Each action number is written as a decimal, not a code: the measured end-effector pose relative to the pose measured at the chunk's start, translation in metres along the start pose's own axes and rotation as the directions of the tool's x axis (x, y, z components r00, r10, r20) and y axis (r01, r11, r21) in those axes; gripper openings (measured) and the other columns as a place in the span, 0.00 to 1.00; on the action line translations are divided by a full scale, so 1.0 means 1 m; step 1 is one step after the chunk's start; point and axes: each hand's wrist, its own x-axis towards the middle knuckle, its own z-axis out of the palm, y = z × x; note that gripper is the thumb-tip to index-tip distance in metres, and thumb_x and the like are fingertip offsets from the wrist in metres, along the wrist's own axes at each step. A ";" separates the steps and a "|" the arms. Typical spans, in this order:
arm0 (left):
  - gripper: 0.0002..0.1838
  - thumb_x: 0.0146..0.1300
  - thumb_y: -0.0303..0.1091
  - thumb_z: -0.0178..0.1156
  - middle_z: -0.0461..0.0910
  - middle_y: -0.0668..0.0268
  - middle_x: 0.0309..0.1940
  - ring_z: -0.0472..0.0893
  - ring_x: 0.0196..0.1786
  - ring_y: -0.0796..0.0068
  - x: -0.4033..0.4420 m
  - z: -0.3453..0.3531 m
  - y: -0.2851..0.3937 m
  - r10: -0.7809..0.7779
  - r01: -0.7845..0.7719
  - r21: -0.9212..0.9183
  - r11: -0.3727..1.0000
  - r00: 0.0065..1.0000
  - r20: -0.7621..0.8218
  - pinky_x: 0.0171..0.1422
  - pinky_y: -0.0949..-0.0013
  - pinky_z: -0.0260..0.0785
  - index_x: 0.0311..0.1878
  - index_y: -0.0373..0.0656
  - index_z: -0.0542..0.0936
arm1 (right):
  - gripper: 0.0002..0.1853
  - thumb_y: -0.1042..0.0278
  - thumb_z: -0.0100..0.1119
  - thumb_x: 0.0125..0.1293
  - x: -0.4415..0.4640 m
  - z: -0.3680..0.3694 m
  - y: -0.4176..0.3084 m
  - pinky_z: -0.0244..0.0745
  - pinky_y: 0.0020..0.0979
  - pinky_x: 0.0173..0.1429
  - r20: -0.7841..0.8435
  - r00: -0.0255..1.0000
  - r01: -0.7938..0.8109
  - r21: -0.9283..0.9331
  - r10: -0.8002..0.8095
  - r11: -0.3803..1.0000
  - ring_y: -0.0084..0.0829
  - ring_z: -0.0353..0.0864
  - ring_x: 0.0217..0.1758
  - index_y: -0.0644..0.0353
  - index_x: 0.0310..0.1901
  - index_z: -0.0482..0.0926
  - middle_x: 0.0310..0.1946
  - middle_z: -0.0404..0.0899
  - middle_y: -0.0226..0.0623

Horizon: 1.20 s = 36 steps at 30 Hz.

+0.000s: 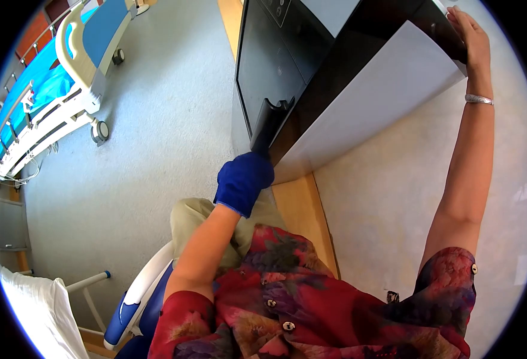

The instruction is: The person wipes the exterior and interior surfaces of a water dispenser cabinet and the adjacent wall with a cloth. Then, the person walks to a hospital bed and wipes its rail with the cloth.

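Red floral shirt (293,293), glossy black-fronted, pale-sided appliance (281,60), blue-covered left grip (245,179) unclear, right grip (473,40) flat along its edge

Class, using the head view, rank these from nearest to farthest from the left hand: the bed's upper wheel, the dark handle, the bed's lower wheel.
From the left hand in its blue covering:
1. Dark handle: right by the hand, on the cabinet.
2. Lower wheel: left, across the floor.
3. Upper wheel: left, farther up the view.
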 end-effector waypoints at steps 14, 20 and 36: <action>0.10 0.41 0.37 0.65 0.72 0.54 0.27 0.74 0.35 0.53 -0.009 -0.142 0.076 0.478 -0.534 0.016 0.845 0.742 -0.470 0.38 0.58 0.67 0.24 0.43 0.75 | 0.17 0.67 0.51 0.55 -0.030 0.023 -0.033 0.71 0.29 0.27 -0.110 0.965 0.240 -0.014 -0.240 0.971 0.31 0.74 0.22 0.78 0.22 0.75 0.19 0.76 0.46; 0.11 0.43 0.31 0.62 0.71 0.53 0.29 0.71 0.38 0.51 0.009 -0.129 0.076 0.601 -0.675 0.065 0.735 0.603 -0.525 0.41 0.56 0.65 0.26 0.37 0.71 | 0.18 0.65 0.52 0.56 -0.027 0.020 -0.031 0.70 0.29 0.27 -0.070 0.973 0.218 -0.038 -0.220 0.975 0.31 0.73 0.22 0.79 0.24 0.75 0.20 0.76 0.46; 0.02 0.46 0.26 0.56 0.73 0.55 0.25 0.73 0.34 0.55 0.030 -0.130 0.066 0.675 -0.679 0.262 0.686 0.457 -0.579 0.40 0.60 0.66 0.24 0.40 0.77 | 0.17 0.66 0.53 0.57 -0.025 0.021 -0.027 0.71 0.28 0.27 -0.068 0.962 0.264 -0.008 -0.264 0.965 0.30 0.74 0.21 0.77 0.22 0.75 0.19 0.76 0.45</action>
